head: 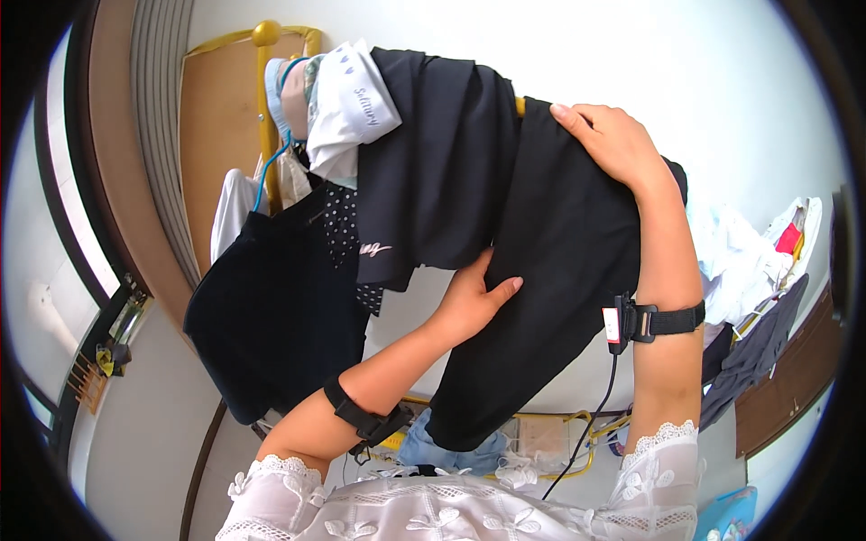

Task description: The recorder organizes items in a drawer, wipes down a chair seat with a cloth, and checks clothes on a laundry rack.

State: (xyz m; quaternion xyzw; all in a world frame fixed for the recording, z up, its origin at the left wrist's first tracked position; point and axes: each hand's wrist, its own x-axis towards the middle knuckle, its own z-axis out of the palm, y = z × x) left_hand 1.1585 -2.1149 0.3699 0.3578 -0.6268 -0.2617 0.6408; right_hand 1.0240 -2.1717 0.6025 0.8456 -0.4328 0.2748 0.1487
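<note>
A long black garment, apparently trousers, hangs folded over a yellow rail, which shows in a small gap. At the top fold lies my right hand, thumb in front and fingers curled over the far side, gripping the cloth. Lower down, my left hand touches the garment's left edge. Its thumb rests on the front, and the other fingers are partly hidden, so a grip cannot be told. Just left hangs a dark pleated garment bearing pale lettering, beside a white cloth with print.
A dark navy garment hangs from a blue hanger at left, by a yellow post. White clothes hang at right. Light-blue denim lies on a low yellow frame. A black cable trails from my right arm strap.
</note>
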